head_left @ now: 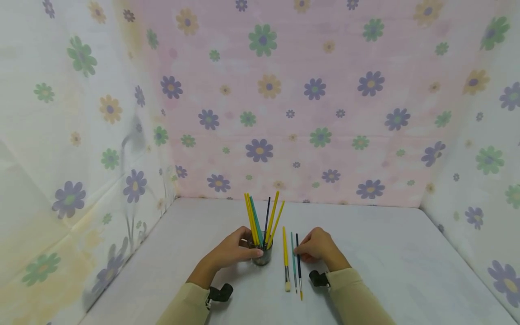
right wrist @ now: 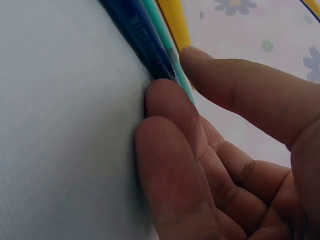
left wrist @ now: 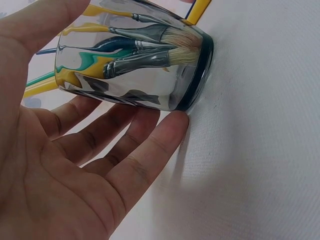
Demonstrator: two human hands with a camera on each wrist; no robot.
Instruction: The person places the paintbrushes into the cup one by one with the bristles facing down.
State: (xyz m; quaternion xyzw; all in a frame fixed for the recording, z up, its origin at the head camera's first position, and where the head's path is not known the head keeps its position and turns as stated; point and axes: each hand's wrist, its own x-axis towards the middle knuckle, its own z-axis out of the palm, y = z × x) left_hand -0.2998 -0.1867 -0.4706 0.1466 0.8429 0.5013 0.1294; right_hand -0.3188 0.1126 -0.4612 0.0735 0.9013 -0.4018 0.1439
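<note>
A clear glass (head_left: 263, 258) stands on the table with several paintbrushes (head_left: 254, 216) in it, bristles down and yellow, teal and dark handles up. My left hand (head_left: 234, 247) holds the glass from the left, thumb on the near side and fingers round the far side. To its right, a yellow paintbrush (head_left: 285, 253), a teal paintbrush (head_left: 294, 266) and a dark blue paintbrush (head_left: 299, 271) lie side by side, bristles toward me. My right hand (head_left: 318, 246) is at the dark blue one. In the right wrist view a fingertip (right wrist: 167, 95) meets its handle, with the thumb apart.
The white-covered table (head_left: 365, 262) reaches back to a pink flowered cloth wall (head_left: 292, 158), with pale flowered cloth on both sides. Black wrist mounts (head_left: 220, 293) sit below the hands, at the cuffs of the beige sleeves (head_left: 357, 293).
</note>
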